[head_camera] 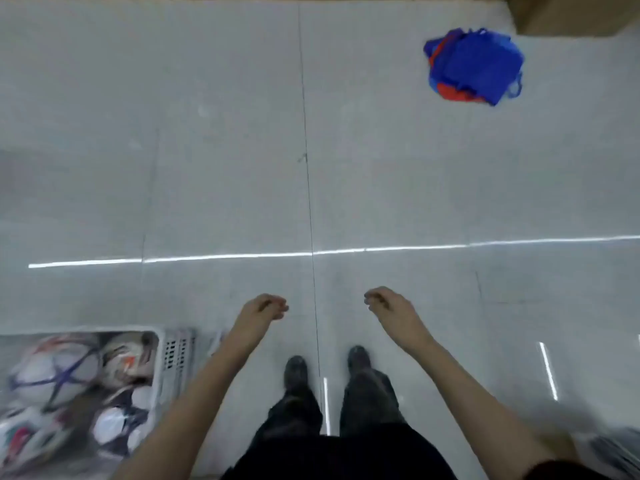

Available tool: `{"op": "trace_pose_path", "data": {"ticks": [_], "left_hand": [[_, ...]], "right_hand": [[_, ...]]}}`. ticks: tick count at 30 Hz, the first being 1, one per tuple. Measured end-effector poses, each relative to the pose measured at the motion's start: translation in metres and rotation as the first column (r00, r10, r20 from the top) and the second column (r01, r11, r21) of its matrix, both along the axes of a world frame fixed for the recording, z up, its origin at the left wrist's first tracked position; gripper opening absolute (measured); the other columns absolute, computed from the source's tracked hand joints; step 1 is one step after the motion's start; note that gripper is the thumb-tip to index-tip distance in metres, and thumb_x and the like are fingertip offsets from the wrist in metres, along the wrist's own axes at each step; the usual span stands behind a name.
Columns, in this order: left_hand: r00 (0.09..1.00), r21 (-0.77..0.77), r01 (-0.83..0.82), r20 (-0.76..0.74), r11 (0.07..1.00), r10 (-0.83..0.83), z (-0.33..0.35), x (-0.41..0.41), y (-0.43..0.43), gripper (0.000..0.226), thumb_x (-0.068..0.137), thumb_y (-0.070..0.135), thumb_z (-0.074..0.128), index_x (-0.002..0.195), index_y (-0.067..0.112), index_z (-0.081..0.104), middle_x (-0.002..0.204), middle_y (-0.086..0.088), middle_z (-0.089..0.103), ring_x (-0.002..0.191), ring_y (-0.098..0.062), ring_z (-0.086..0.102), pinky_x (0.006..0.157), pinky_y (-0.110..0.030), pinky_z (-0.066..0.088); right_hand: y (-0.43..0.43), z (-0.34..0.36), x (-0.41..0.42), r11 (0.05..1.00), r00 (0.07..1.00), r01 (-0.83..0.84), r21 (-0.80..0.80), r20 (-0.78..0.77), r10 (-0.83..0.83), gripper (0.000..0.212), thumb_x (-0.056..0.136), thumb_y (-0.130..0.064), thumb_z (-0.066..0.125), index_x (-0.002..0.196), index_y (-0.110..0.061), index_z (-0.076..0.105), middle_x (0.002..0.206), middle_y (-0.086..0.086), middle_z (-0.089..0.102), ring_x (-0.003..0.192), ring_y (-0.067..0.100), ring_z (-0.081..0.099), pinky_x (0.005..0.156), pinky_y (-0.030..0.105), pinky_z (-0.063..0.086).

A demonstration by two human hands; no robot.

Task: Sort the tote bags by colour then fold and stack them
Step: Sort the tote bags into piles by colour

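Both hands hold nothing. The left hand (265,306) hangs out in front of the body, its fingers loosely curled inward with the thumb near them. The right hand (382,303) mirrors it, fingers slack and bent. The hands are apart, one on each side of a thin dark seam (308,185) that runs up the floor (207,168). Bare forearms reach back to the lower edge of the view. The picture is somewhat blurred, so single fingertips are hard to tell.

Below and between the hands stand two dark shoes (296,370) with dark trousers (367,396) above them; the person stands on pale grey tiles. A long bright streak (225,256) of reflected light crosses the floor just beyond the hands.

The bags (474,64) lie well apart from both hands, far ahead and to the right. They form a loose heap on the floor, mostly blue cloth on top, with red-orange cloth showing at its left and lower edges and a blue handle loop sticking out at the right. How many bags it holds cannot be told. Just beyond the heap, at the top right corner, is the lower part of a brown box (575,15).

At the lower left, near the left forearm, a white slotted basket (175,355) holds several balls (55,372), white with coloured patterns.
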State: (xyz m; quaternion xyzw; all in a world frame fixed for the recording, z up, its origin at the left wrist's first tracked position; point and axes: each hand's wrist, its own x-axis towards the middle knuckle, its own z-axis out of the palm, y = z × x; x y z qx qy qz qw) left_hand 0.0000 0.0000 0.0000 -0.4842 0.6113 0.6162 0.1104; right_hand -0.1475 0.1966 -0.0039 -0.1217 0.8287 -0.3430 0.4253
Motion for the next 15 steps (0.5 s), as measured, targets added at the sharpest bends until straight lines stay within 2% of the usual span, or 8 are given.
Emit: {"op": "trace_pose_path", "data": {"ticks": [2,4,10,13,15], "left_hand": [[0.998,-0.029,0.062,-0.032,0.998,-0.063,-0.007,-0.012,-0.005,0.024,0.098,0.009,0.041,0.11,0.003,0.061,0.104,-0.007,0.066,0.087,-0.013,0.061,0.07,-0.013,0.045],[0.994,0.002,0.103,-0.041,0.995,-0.102,-0.005,-0.028,-0.008,0.024,0.098,0.01,0.04,0.11,0.005,0.061,0.103,-0.004,0.067,0.088,-0.009,0.062,0.069,-0.013,0.043],[0.983,0.025,0.182,-0.012,0.983,-0.181,-0.003,-0.093,-0.029,0.024,0.097,0.012,0.04,0.106,0.013,0.062,0.103,0.002,0.068,0.096,-0.012,0.064,0.086,-0.026,0.046],[0.98,0.0,0.199,0.003,0.98,-0.199,-0.004,-0.138,-0.053,0.023,0.097,0.013,0.04,0.104,0.015,0.062,0.103,0.002,0.068,0.096,-0.011,0.063,0.087,-0.029,0.045],[0.986,-0.029,0.162,0.035,0.986,-0.16,-0.002,-0.169,-0.077,0.023,0.098,0.013,0.04,0.104,0.015,0.062,0.103,0.002,0.068,0.096,-0.011,0.063,0.089,-0.03,0.045]], "right_hand": [[-0.004,-0.006,-0.005,0.999,0.999,0.033,-0.011,-0.022,-0.033,0.022,0.098,-0.014,0.046,0.113,-0.01,0.061,0.11,0.001,0.063,0.103,0.014,0.058,0.085,0.015,0.038],[-0.005,0.0,-0.008,0.997,0.997,0.078,-0.015,-0.006,-0.079,0.021,0.098,-0.014,0.046,0.111,-0.012,0.062,0.11,0.001,0.064,0.103,0.014,0.058,0.085,0.017,0.041],[-0.008,0.0,-0.049,0.981,0.981,0.192,-0.041,0.014,-0.192,0.017,0.098,-0.015,0.046,0.098,-0.024,0.06,0.102,-0.004,0.065,0.095,0.011,0.061,0.073,0.007,0.041],[-0.029,-0.008,-0.097,0.976,0.978,0.21,-0.05,0.026,-0.209,0.022,0.097,-0.013,0.046,0.091,-0.03,0.058,0.1,-0.005,0.065,0.096,0.013,0.062,0.08,0.014,0.044],[-0.052,-0.011,-0.14,0.982,0.983,0.181,-0.046,0.049,-0.179,0.02,0.097,-0.013,0.046,0.093,-0.027,0.059,0.102,-0.003,0.066,0.099,0.015,0.062,0.085,0.019,0.045]]}}
